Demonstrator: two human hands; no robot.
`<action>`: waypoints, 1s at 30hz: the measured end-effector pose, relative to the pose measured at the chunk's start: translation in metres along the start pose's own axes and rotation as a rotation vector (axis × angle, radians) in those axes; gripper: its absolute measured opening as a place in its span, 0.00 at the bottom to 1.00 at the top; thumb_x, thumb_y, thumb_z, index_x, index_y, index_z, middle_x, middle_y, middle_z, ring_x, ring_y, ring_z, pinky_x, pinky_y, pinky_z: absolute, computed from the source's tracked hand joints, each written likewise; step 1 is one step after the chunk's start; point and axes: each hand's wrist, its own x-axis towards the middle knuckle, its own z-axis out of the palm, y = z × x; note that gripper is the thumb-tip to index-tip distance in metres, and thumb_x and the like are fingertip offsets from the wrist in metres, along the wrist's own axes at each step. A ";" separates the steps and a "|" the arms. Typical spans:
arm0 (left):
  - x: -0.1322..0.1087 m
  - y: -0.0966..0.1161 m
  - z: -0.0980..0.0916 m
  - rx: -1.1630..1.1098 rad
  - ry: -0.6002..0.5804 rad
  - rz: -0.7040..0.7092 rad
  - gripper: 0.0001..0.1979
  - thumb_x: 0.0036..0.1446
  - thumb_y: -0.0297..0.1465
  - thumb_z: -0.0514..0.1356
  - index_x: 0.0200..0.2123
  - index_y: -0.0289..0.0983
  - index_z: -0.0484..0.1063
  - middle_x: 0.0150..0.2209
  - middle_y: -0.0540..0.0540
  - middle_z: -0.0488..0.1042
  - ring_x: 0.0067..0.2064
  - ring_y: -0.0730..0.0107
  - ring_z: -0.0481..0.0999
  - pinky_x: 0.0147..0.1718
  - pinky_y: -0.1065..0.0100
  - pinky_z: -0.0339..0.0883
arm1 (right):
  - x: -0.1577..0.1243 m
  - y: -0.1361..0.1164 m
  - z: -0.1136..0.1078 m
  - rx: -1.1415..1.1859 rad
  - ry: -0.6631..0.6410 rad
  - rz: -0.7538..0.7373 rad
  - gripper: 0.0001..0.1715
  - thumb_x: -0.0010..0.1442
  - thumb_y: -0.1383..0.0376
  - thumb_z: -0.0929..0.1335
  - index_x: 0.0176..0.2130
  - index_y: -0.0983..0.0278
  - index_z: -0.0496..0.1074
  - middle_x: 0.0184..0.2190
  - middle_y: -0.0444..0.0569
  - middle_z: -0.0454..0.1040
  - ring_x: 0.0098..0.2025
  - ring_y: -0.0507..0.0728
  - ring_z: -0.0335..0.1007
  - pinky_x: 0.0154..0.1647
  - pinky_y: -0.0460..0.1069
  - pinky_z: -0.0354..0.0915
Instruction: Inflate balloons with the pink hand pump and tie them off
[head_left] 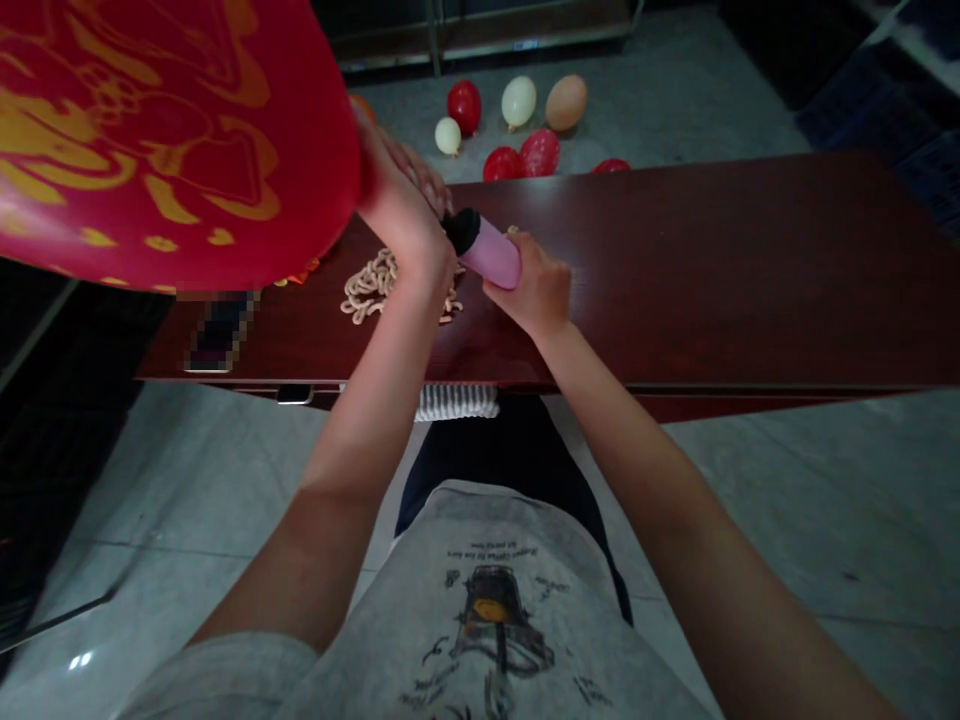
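Observation:
A large red balloon (187,150) with yellow printed figures fills the upper left, swollen with air and raised above the table. Against its right side is my left hand (405,190), fingers curled by the black end (462,230) of a pink hand pump (493,254). The balloon's neck and the pump's tip are hidden behind that hand. My right hand (541,285) is wrapped around the pump's other end. Below my left wrist, a heap of beige, long thin balloons (371,285) lies on the dark red table (720,270).
Several red, cream and peach balloons (519,102) lie on the floor beyond the table. A blurred phone-like object (221,330) rests at the table's left, near some orange pieces (304,270). A grey striped cloth (457,402) shows at the front edge. Blue crates (877,110) stand at right.

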 end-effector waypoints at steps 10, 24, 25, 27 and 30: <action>-0.024 0.020 -0.033 -0.127 0.021 0.130 0.21 0.72 0.30 0.42 0.23 0.40 0.43 0.16 0.55 0.42 0.16 0.75 0.43 0.19 0.67 0.42 | 0.001 -0.012 0.002 0.021 -0.016 -0.116 0.28 0.60 0.60 0.68 0.57 0.67 0.64 0.55 0.58 0.73 0.54 0.65 0.71 0.53 0.57 0.65; -0.007 0.077 -0.099 -0.224 0.238 0.105 0.19 0.67 0.26 0.44 0.23 0.39 0.42 0.17 0.56 0.42 0.16 0.78 0.44 0.19 0.70 0.43 | -0.001 -0.022 -0.005 -0.136 -0.091 -0.282 0.23 0.59 0.58 0.68 0.51 0.67 0.69 0.48 0.57 0.76 0.47 0.63 0.73 0.45 0.54 0.64; -0.005 0.082 -0.104 -0.234 0.238 0.118 0.19 0.67 0.25 0.44 0.23 0.39 0.42 0.17 0.56 0.42 0.16 0.78 0.43 0.19 0.70 0.43 | -0.001 -0.022 -0.005 -0.144 -0.093 -0.290 0.23 0.59 0.58 0.68 0.51 0.67 0.69 0.47 0.57 0.77 0.46 0.63 0.73 0.44 0.54 0.64; -0.001 0.094 -0.113 -0.242 0.246 0.127 0.18 0.66 0.25 0.43 0.23 0.39 0.42 0.17 0.56 0.42 0.16 0.77 0.44 0.18 0.70 0.43 | 0.000 -0.023 -0.005 -0.149 -0.093 -0.298 0.22 0.60 0.58 0.68 0.50 0.67 0.69 0.46 0.57 0.77 0.46 0.63 0.74 0.44 0.54 0.64; 0.005 0.115 -0.117 -0.216 0.245 0.131 0.19 0.67 0.25 0.44 0.22 0.39 0.41 0.16 0.55 0.42 0.15 0.75 0.44 0.18 0.68 0.43 | -0.001 -0.025 -0.006 -0.128 -0.082 -0.295 0.22 0.60 0.56 0.68 0.49 0.66 0.70 0.44 0.57 0.78 0.45 0.63 0.74 0.45 0.54 0.65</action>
